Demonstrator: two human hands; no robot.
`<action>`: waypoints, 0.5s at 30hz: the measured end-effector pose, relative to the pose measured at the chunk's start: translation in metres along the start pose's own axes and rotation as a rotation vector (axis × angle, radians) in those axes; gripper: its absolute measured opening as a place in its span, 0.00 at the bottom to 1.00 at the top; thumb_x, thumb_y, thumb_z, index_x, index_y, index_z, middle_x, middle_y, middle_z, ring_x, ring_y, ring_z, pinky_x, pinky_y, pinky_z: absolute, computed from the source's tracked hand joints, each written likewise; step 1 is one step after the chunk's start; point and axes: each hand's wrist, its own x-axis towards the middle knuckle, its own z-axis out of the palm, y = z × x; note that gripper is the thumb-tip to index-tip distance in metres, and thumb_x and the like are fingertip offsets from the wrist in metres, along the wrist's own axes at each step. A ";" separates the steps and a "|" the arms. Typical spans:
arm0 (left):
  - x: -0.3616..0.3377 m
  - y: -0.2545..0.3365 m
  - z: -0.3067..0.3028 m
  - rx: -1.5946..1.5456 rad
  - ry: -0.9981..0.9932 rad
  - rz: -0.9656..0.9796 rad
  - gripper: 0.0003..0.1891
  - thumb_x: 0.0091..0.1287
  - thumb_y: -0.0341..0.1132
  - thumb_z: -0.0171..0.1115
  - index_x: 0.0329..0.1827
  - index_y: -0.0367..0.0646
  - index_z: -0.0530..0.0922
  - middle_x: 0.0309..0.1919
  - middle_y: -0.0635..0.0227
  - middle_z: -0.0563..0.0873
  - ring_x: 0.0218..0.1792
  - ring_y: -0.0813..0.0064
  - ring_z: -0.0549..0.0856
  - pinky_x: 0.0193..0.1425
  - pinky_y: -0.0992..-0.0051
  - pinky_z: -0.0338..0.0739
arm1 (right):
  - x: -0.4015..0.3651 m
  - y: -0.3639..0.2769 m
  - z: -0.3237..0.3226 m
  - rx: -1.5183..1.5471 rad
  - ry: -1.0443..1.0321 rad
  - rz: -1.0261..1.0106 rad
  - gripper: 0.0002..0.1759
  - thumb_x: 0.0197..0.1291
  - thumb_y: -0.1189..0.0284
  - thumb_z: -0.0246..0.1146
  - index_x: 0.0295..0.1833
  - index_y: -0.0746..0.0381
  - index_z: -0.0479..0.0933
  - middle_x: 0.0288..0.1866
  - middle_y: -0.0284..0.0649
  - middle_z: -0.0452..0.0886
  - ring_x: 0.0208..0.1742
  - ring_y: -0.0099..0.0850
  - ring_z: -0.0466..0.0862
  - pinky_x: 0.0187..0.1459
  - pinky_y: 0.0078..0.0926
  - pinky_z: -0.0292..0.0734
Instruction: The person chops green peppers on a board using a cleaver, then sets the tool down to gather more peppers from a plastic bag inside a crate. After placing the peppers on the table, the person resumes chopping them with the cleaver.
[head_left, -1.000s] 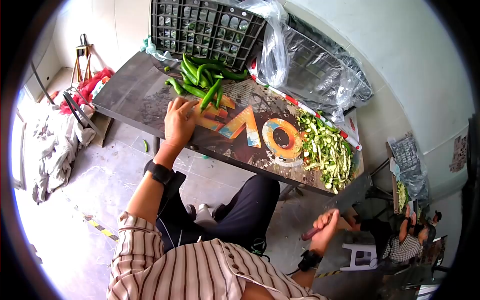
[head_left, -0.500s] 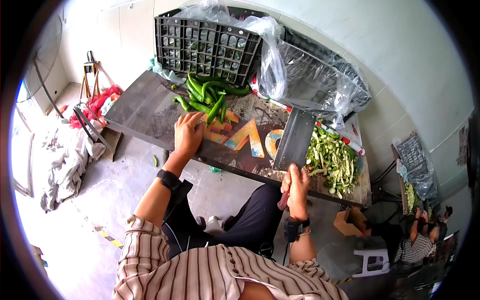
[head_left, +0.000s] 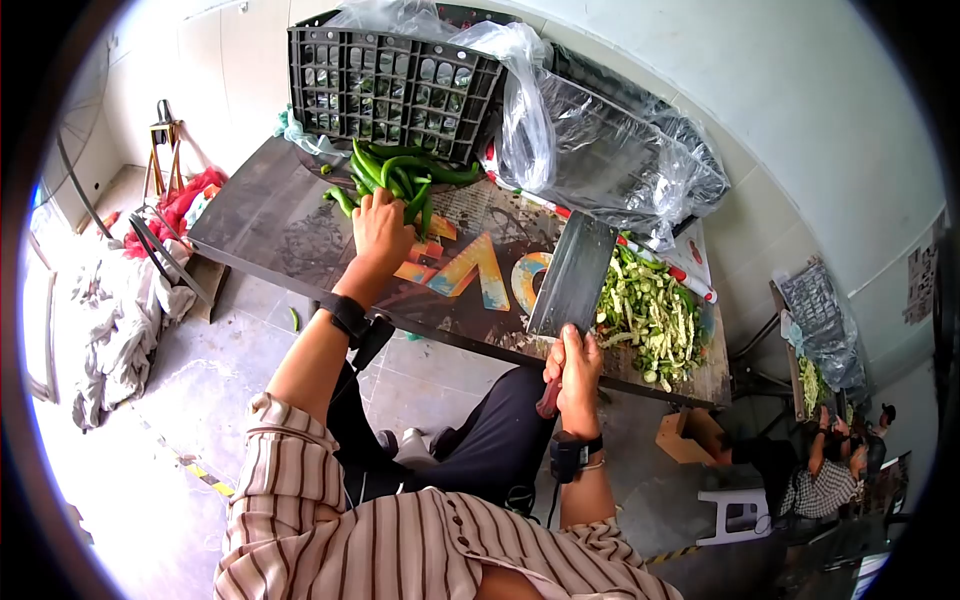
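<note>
A pile of long green peppers [head_left: 425, 172] lies toward the back of the dark board. My left hand [head_left: 381, 232] is at the pile's near edge, fingers curled down on a green pepper; the fingertips are partly hidden. My right hand [head_left: 576, 372] grips the reddish handle of a wide cleaver [head_left: 577, 275], its dark blade lying slanted above the board. Just right of the blade is a heap of chopped green peppers [head_left: 652, 320].
Behind the peppers stands a black plastic crate [head_left: 390, 92]. A second crate lined with clear plastic [head_left: 615, 135] is beside it. On the floor are a cardboard box [head_left: 690, 436] and a white stool [head_left: 735, 517]. Another person [head_left: 820, 485] works at far right.
My left hand has moved from the board's surface up onto the near peppers. My right hand still holds the cleaver beside the chopped heap. The whole view has shifted slightly.
</note>
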 end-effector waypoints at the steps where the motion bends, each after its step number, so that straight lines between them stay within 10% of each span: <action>1: 0.001 -0.004 0.005 -0.005 -0.018 -0.007 0.17 0.47 0.37 0.66 0.42 0.48 0.85 0.48 0.66 0.78 0.54 0.59 0.74 0.57 0.62 0.68 | 0.000 0.000 0.000 0.002 -0.005 0.001 0.12 0.70 0.64 0.57 0.35 0.57 0.66 0.19 0.28 0.65 0.15 0.18 0.66 0.16 0.20 0.64; 6: -0.021 0.017 -0.019 -0.425 0.132 0.268 0.14 0.46 0.21 0.67 0.38 0.42 0.84 0.42 0.63 0.79 0.45 0.59 0.78 0.50 0.67 0.75 | -0.001 -0.001 0.002 -0.005 0.004 -0.006 0.12 0.70 0.65 0.56 0.35 0.56 0.66 0.19 0.28 0.66 0.14 0.18 0.67 0.16 0.20 0.65; 15: -0.072 0.025 -0.021 -0.741 -0.243 0.416 0.14 0.53 0.18 0.59 0.42 0.38 0.83 0.53 0.58 0.78 0.57 0.57 0.77 0.60 0.67 0.74 | -0.001 -0.003 0.001 0.013 -0.009 -0.016 0.13 0.69 0.61 0.58 0.35 0.57 0.68 0.19 0.27 0.67 0.15 0.18 0.67 0.16 0.20 0.64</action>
